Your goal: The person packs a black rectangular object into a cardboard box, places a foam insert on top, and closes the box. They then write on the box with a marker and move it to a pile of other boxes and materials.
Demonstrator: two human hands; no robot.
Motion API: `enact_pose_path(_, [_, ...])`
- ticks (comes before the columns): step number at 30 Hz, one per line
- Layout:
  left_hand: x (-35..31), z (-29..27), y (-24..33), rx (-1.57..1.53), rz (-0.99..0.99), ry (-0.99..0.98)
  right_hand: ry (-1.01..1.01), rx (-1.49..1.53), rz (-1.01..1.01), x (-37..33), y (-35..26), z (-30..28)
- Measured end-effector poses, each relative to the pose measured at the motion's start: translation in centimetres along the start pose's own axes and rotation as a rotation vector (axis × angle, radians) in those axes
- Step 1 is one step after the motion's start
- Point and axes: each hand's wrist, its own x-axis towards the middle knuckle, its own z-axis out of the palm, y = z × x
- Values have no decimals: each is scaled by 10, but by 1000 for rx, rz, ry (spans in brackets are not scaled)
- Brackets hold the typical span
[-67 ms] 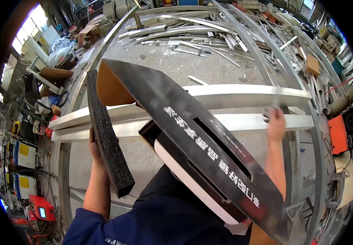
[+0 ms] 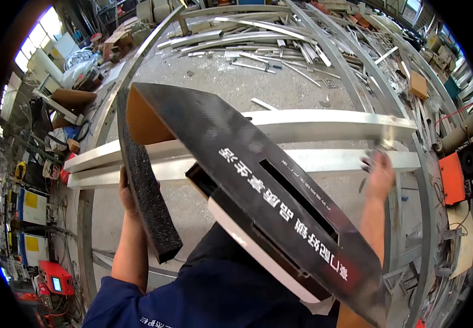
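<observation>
My left hand (image 2: 128, 194) is wrapped round a long black foam strip (image 2: 148, 202) that stands tilted, its upper end beside the box. An opened black cardboard box (image 2: 236, 142) with a brown inner side, white lettering and a long slot slants across the middle, over my lap. Part of a pale panel (image 2: 258, 251) shows along its lower edge. Past the box, my right hand (image 2: 379, 169) reaches over the right end of the nearer silver metal bar (image 2: 318, 159). Its fingers are smeared by motion. A blurred shiny patch lies just above them; what it is, I cannot tell.
A second silver bar (image 2: 329, 123) lies behind the nearer one, both across a metal frame (image 2: 348, 65). Several metal offcuts (image 2: 280, 41) litter the floor beyond. At right stands an orange machine (image 2: 459, 172); at left, a red machine (image 2: 56, 284) with a lit screen.
My right hand has moved a little to the right and down along the bar. The box has shifted slightly; my left hand keeps hold of the foam strip.
</observation>
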Motion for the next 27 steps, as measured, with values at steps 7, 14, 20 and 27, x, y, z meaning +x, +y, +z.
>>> enact_pose_path(7, [58, 19, -44, -119, -155, 119, -607, 586, -511, -180, -94, -189])
enact_pose_path(14, [96, 85, -64, -365, -238, -155, -75, 19, -186, -287, -110, -145])
enact_pose_path(20, [72, 54, -53, -208, -166, 28, -397, -788, -382, -228, -83, 3])
enact_pose_path(27, [23, 44, -28, -161, -122, 86, -461, -802, -354, -215, -72, 23])
